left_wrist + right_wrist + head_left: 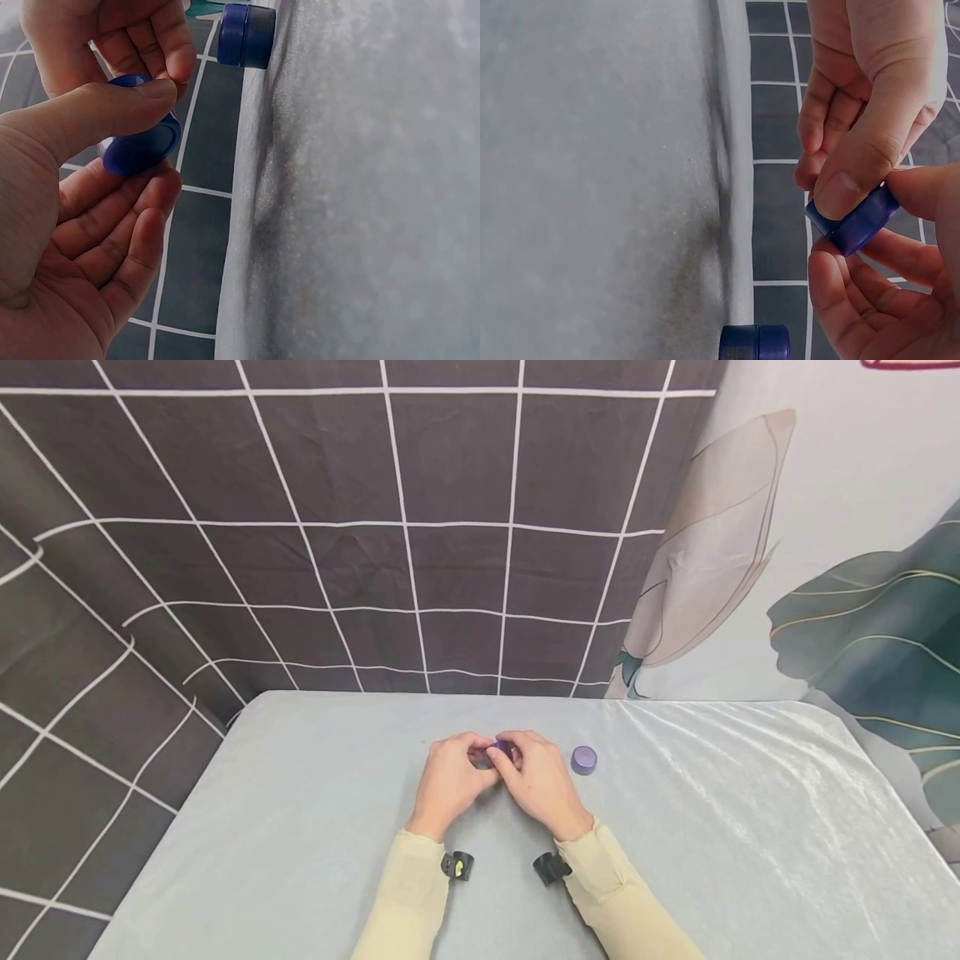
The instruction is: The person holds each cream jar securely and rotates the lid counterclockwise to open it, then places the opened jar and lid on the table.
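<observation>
A small, round, blue-purple container (861, 223) with a seam round it is held between both hands, above the table. My left hand (450, 781) pinches it, its thumb pressed across one face. Opposite, my right hand (543, 781) grips the other part between thumb and fingers. Its far side is hidden behind the fingers in the head view. A second round purple container (584, 760) stands on the table just right of my right hand, apart from it. Seen from the side in the left wrist view, that second container (246, 36) has two bands.
A pale grey cloth covers the table (300, 827), wrinkled on the right side. Behind it hangs a dark curtain (457, 568) with a white grid, and a leaf-patterned curtain (840, 527) hangs at the right. Black wrist cameras sit on both cuffs.
</observation>
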Demonstrator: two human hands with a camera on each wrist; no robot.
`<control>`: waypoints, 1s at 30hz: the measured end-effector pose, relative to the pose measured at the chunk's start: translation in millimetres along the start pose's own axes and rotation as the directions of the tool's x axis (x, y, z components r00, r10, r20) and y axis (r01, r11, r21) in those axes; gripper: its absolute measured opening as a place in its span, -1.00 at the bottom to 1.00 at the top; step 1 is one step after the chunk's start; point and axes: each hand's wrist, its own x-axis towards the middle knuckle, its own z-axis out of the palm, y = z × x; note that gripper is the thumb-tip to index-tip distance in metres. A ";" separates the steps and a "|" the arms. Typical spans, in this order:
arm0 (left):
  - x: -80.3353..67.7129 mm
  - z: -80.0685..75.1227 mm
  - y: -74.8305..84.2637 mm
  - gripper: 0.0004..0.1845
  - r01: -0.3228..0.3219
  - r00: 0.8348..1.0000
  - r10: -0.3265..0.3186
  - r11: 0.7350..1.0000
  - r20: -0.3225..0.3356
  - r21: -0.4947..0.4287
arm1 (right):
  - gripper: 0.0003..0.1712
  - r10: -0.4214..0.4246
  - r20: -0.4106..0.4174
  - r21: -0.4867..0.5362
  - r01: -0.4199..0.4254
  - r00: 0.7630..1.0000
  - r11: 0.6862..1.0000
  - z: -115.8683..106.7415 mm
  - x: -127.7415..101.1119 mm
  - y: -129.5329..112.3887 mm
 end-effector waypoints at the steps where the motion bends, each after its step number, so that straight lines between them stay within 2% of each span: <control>1: 0.2 -0.1 0.2 -0.69 -0.005 1.000 0.005 1.000 -0.002 0.002 | -0.68 0.000 0.001 0.001 0.000 1.000 1.000 -0.3 0.1 0.0; 6: 0.6 -0.2 0.8 -0.69 -0.022 1.000 0.022 1.000 -0.005 0.001 | -0.68 -0.005 0.004 -0.001 0.005 1.000 1.000 -1.2 0.0 0.0; 30: 0.7 -1.1 -0.4 -0.68 -0.010 1.000 0.010 1.000 0.007 0.000 | -0.69 -0.020 0.020 -0.007 0.021 1.000 1.000 -0.9 0.1 -0.5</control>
